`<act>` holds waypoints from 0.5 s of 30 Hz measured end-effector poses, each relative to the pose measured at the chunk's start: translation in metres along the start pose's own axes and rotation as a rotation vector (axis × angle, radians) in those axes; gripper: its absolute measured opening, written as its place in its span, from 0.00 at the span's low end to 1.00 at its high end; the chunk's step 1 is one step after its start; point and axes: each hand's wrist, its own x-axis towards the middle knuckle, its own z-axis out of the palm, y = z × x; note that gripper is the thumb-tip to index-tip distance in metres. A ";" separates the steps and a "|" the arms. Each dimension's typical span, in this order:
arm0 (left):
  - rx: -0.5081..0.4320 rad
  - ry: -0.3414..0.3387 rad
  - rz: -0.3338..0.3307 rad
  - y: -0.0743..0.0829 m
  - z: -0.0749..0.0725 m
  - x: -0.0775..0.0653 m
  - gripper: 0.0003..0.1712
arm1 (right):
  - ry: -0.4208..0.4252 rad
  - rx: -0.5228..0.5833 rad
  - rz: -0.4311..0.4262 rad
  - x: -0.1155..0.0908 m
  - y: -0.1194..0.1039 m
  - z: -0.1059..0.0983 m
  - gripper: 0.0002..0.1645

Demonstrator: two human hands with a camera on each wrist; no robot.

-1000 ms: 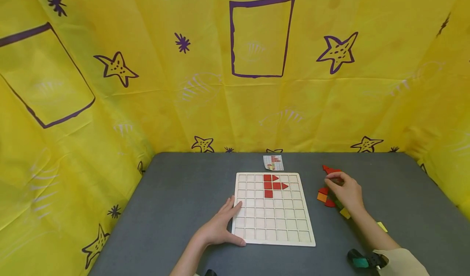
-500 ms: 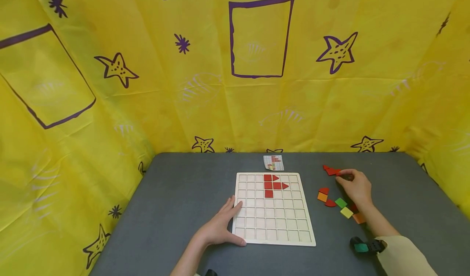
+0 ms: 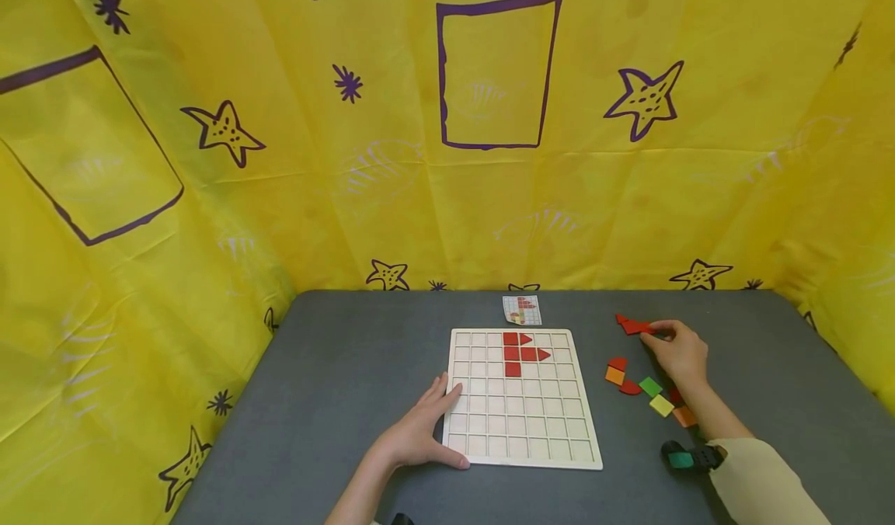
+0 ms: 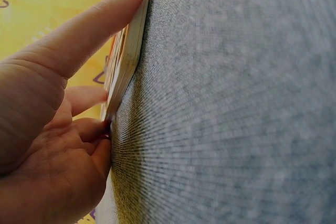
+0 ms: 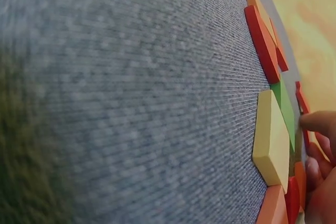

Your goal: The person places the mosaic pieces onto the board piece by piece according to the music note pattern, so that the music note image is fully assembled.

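Note:
A pale square grid board (image 3: 489, 424) lies on the grey table with several red tiles (image 3: 512, 353) set in its upper cells. My left hand (image 3: 419, 432) rests at the board's left edge, fingers spread and thumb at the near corner; the left wrist view shows the thumb (image 4: 100, 30) against the board's side. Right of the board, my right hand (image 3: 681, 354) pinches the right end of a red triangular tile (image 3: 635, 327) between thumb and index finger. Another small red triangle (image 3: 620, 319) adjoins it. The right wrist view shows the thumb (image 5: 317, 121) over the red tile.
Loose tiles lie between board and right forearm: orange (image 3: 615, 376), red rounded (image 3: 629, 387), green (image 3: 651, 387), yellow (image 3: 661, 405) and another orange (image 3: 685, 416). Some are partly hidden by the forearm. A small pattern card (image 3: 522, 310) lies behind the board. A yellow curtain (image 3: 315, 199) borders the table.
My right hand has moved right from beside the orange and red tiles to the red triangles' right end, uncovering the green and yellow tiles. The left hand stays in place.

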 end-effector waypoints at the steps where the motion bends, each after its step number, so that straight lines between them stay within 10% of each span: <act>1: -0.001 -0.001 -0.002 0.000 0.000 0.000 0.65 | 0.004 0.001 0.002 0.000 0.000 0.000 0.21; 15: -0.001 -0.001 -0.003 0.000 0.000 0.000 0.65 | 0.024 0.117 0.138 -0.016 -0.010 -0.004 0.27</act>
